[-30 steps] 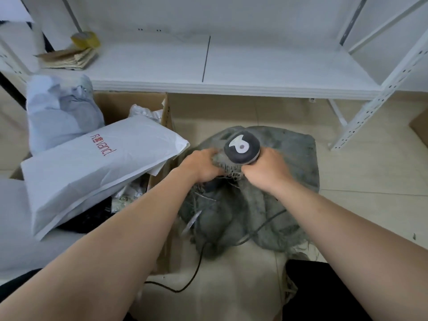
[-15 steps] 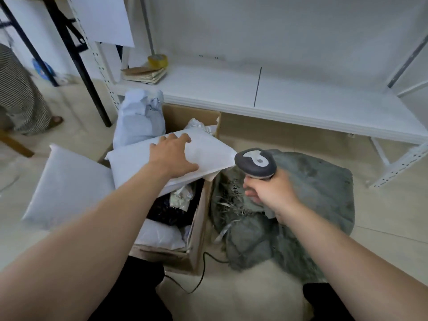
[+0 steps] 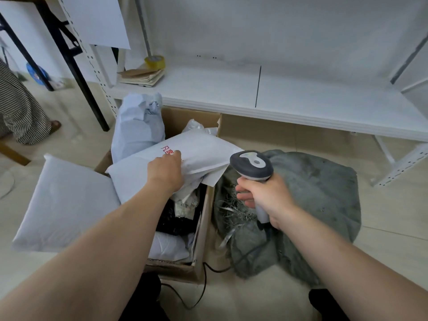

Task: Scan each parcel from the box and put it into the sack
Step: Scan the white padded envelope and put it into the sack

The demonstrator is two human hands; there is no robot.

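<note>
As seen at centre frame, noted white parcel (image 3: pixel 203 151) atop box (image 3: pixel 203 218), long axis lower left to upper right. Left hand (image 3: pixel 165 170) nearer, grip seemingly pinching its top. Right hand (image 3: pixel 266 200) wrapped round scanner (image 3: pixel 251 165), just right, above sack (image 3: pixel 324 193).

Head-worn view, forward and down, close

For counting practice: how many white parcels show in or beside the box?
4: puffy parcel left of the box, crumpled parcel at its back, flat mailer in the left hand, low parcel inside. Others may be hidden.
</note>
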